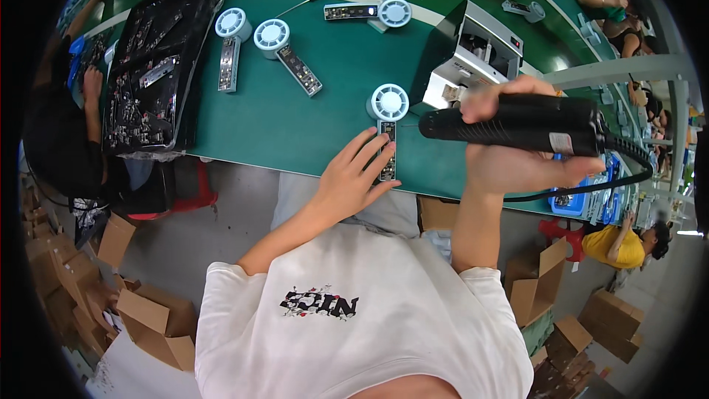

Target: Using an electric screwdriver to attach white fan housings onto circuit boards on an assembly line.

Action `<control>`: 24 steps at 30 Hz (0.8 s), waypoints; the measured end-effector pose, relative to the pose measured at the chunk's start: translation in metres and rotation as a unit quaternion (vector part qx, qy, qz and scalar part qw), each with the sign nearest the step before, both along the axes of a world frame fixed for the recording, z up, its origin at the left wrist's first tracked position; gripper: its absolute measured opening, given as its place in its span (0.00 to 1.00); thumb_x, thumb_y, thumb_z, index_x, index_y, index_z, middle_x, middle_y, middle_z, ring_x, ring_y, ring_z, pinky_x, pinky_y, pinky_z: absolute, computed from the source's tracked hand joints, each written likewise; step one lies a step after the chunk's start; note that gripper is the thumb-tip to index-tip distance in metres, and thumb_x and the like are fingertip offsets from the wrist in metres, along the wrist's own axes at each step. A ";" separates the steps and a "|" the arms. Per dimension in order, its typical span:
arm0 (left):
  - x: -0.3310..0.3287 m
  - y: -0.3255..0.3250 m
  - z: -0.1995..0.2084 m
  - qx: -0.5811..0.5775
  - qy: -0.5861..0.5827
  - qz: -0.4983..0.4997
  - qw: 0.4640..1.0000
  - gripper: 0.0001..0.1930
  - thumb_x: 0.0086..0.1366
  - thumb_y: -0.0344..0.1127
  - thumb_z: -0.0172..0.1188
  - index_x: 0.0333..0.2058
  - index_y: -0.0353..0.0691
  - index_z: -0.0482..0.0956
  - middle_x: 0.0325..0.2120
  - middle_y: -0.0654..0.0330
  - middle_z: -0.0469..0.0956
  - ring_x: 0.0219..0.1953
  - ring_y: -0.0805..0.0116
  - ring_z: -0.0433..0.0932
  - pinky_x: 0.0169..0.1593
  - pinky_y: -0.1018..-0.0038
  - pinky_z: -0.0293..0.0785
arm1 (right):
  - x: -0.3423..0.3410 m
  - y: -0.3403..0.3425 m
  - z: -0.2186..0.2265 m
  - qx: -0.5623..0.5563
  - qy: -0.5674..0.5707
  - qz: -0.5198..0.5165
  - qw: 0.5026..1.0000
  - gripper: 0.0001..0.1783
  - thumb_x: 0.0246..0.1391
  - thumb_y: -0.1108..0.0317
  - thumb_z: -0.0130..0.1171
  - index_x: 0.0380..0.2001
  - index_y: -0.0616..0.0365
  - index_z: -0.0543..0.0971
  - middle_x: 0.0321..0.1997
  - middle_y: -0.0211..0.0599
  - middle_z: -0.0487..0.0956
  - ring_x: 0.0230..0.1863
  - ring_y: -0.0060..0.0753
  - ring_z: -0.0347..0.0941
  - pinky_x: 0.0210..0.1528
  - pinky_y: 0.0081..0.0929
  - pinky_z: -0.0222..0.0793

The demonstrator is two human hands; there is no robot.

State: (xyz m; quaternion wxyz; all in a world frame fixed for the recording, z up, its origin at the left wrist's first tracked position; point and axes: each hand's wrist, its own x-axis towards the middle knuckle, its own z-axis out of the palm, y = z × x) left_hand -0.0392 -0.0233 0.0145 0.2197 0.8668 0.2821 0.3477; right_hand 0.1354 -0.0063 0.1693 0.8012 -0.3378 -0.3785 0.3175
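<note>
My right hand [509,166] is closed round a thick black electric screwdriver [509,124], held level above the table with its cord trailing right. Its thin bit points left, toward the upper end of a handheld fan [388,103]. This fan has a pale blue round head and a narrow handle with its circuit board exposed. My left hand [351,177] holds the handle down, fingers across the board and thumb at the near end. Whether the bit touches a screw is too small to tell.
Similar fans [272,34] lie farther back, beside a thin screwdriver [309,1]. A black tray [148,66] of small parts stands left, near another person's arm. A silver and black machine [473,52] stands right on the green table [258,129]; a blue bin [569,203] is beyond.
</note>
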 end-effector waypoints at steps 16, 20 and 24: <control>-0.001 -0.001 -0.009 -0.013 -0.016 0.009 1.000 0.34 0.50 0.45 0.73 0.55 0.38 0.74 0.53 0.55 0.73 0.50 0.51 0.75 0.45 0.62 0.78 | -0.018 0.016 -0.015 -0.076 -0.062 -0.042 0.994 0.59 0.43 0.11 0.32 0.33 0.69 0.72 0.20 0.45 0.72 0.19 0.37 0.71 0.22 0.31 0.69; -0.001 0.000 -0.009 -0.011 -0.019 0.008 1.000 0.34 0.50 0.44 0.74 0.55 0.38 0.74 0.52 0.55 0.73 0.48 0.52 0.76 0.43 0.64 0.79 | -0.018 0.015 -0.015 -0.069 -0.059 -0.031 0.995 0.60 0.43 0.11 0.32 0.33 0.70 0.71 0.20 0.45 0.72 0.20 0.37 0.71 0.22 0.31 0.70; 0.000 0.001 -0.010 -0.012 -0.022 0.008 1.000 0.34 0.49 0.44 0.74 0.54 0.38 0.74 0.53 0.55 0.73 0.48 0.52 0.77 0.42 0.65 0.79 | -0.018 0.016 -0.016 -0.060 -0.053 -0.032 0.996 0.60 0.43 0.11 0.32 0.33 0.70 0.71 0.20 0.46 0.72 0.20 0.37 0.71 0.23 0.31 0.70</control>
